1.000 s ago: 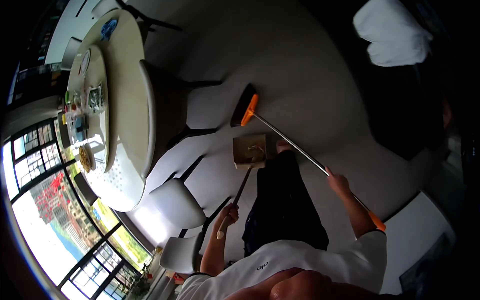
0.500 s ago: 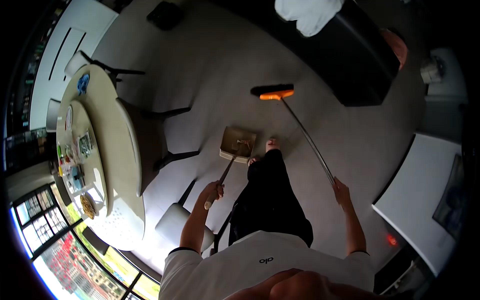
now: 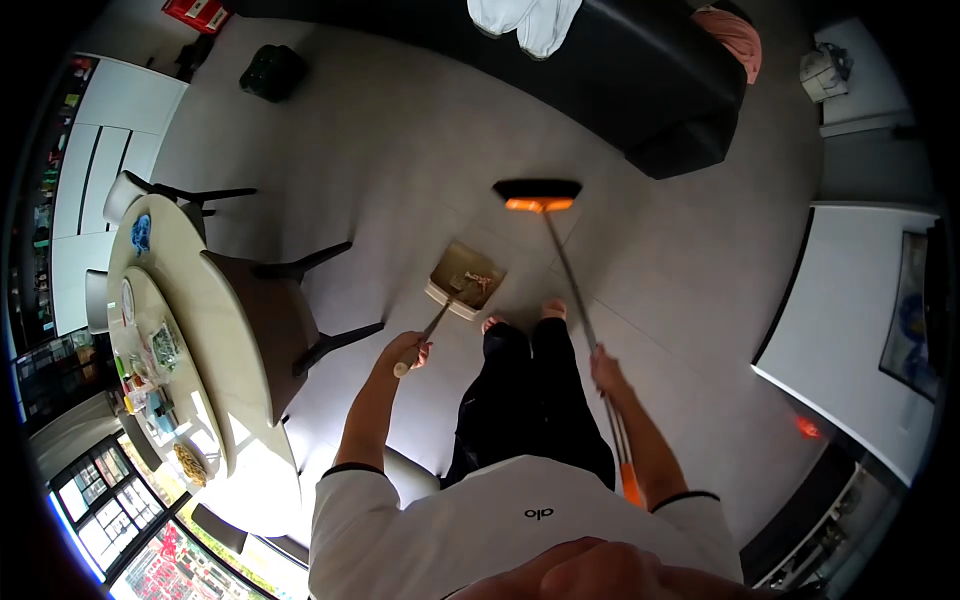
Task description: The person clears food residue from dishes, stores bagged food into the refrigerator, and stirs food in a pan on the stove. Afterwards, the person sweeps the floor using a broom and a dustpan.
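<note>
My left hand [image 3: 412, 352] is closed round the wooden handle of a dustpan [image 3: 465, 280]. The dustpan, a beige box-like pan with some debris inside, is low by the floor in front of my feet. My right hand [image 3: 606, 370] grips the metal pole of a broom [image 3: 540, 204], partway along it. The broom has an orange head with dark bristles and lies farther out, ahead of my feet and right of the dustpan. Its pole's orange end [image 3: 630, 484] shows beside my right forearm.
A round dining table [image 3: 235, 350] with various items stands at the left, with chairs [image 3: 265, 320] around it. A black sofa [image 3: 610, 75] with white and pink cloths runs across the top. A white cabinet [image 3: 830, 330] is at the right. A dark bin-like object [image 3: 272, 73] sits upper left.
The broom head has swung left and turned, and my right hand has moved left and farther down the pole. The dustpan has tilted and shifted slightly. The view has moved, and both feet now show.
</note>
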